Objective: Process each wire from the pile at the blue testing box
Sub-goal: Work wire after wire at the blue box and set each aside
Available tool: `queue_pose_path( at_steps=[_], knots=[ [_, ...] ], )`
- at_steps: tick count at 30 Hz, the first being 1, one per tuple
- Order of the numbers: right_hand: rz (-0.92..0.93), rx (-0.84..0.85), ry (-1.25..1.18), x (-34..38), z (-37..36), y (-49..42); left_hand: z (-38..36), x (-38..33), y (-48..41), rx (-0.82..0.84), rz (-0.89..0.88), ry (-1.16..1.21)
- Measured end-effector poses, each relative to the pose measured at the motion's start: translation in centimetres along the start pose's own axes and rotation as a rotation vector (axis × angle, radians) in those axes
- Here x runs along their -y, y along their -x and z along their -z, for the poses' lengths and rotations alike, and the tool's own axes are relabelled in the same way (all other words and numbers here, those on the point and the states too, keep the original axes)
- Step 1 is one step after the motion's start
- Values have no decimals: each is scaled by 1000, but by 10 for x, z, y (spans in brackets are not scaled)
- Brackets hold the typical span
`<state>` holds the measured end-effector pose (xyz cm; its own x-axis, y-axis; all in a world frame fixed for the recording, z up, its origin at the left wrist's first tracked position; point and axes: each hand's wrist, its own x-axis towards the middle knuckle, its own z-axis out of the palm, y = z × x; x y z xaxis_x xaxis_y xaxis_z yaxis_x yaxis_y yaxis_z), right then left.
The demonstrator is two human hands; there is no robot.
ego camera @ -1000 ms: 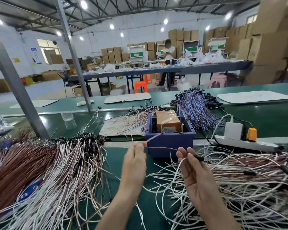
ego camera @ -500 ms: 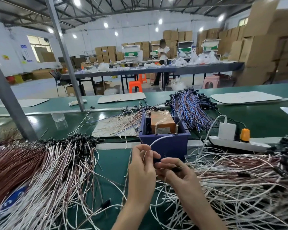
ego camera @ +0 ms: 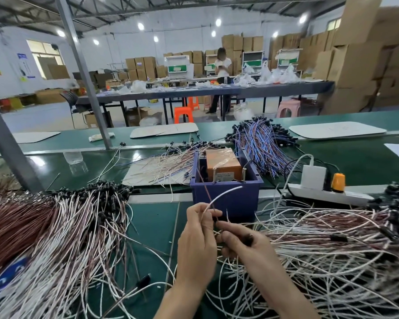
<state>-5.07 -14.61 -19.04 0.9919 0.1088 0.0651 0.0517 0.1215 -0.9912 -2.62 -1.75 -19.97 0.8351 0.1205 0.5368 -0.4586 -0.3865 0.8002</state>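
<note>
The blue testing box [ego camera: 226, 199] stands on the green bench just beyond my hands, with an orange block [ego camera: 221, 163] inside it. My left hand [ego camera: 199, 238] pinches a wire pair [ego camera: 226, 192], one white strand and one brown, whose free ends rise toward the box. My right hand [ego camera: 244, 242] sits close beside the left and grips the wire's black end piece between its fingers. A tangled pile of white and brown wires [ego camera: 332, 254] spreads out to the right, under my right wrist.
A big heap of white and brown wires [ego camera: 55, 245] with black ends lies at the left. Loose wires on a board [ego camera: 161, 169] and a blue-purple bundle [ego camera: 260, 143] lie behind the box. A white power strip [ego camera: 325, 192] sits at right, a slanted metal post [ego camera: 7, 146] at left.
My hands came together in front of the box. The wire, stretched level between them a second ago, is now bent with its free ends pointing up toward the box.
</note>
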Motion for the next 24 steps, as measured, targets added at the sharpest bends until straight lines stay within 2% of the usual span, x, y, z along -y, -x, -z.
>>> queue_pose_path(
  at_steps=[5,9,19,24],
  knots=[
    [78,-302,-78,-4,9,-5,9,11,-4,-204,70,-104],
    [181,-464,-46,-6,10,-3,11,18,-5,-243,180,-201],
    [184,-402,199,-20,-15,8,13,11,-6,-193,189,-217],
    [181,-393,234,-23,-17,8,13,10,-6,-187,198,-210]
  ],
)
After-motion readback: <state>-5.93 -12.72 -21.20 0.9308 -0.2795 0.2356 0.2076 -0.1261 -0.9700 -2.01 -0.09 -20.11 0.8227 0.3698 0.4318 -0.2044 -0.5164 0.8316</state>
